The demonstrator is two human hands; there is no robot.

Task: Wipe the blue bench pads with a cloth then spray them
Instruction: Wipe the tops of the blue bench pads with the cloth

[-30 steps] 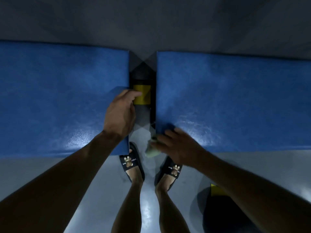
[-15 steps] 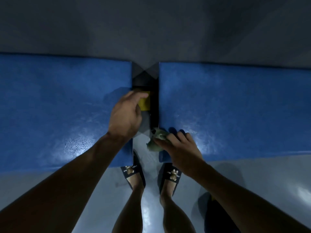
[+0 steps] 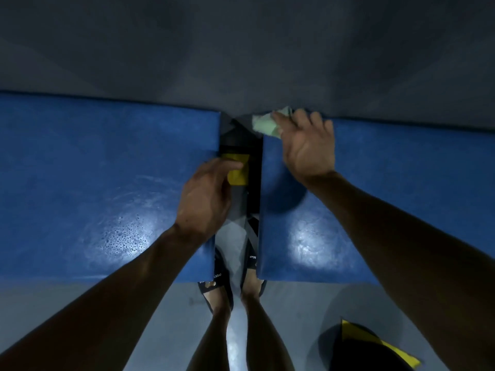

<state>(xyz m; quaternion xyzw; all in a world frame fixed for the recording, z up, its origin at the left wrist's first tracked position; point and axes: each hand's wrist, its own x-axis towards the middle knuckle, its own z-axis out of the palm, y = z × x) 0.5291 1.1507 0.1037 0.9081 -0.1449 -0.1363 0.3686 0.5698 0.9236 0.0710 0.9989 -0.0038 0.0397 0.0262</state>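
Two blue bench pads lie side by side, the left pad (image 3: pixel 93 183) and the right pad (image 3: pixel 401 183), with a narrow gap between them. My right hand (image 3: pixel 308 148) holds a pale green cloth (image 3: pixel 265 125) down on the far left corner of the right pad, and the cloth sticks out over the gap. My left hand (image 3: pixel 206 199) rests on the right edge of the left pad with its fingers loosely reaching over the gap. Both pads shine wet near the front, and droplets (image 3: pixel 123 236) show on the left one.
A black frame bar with a yellow label (image 3: pixel 238 167) runs through the gap, partly under my left fingers. My sandalled feet (image 3: pixel 214 285) stand at the front edge by the gap. A dark object with a yellow patch (image 3: pixel 375 346) sits on the grey floor, bottom right.
My right hand has carried the cloth from the right pad's near left corner up along its left edge to the far corner. My left hand stays on the left pad's edge.
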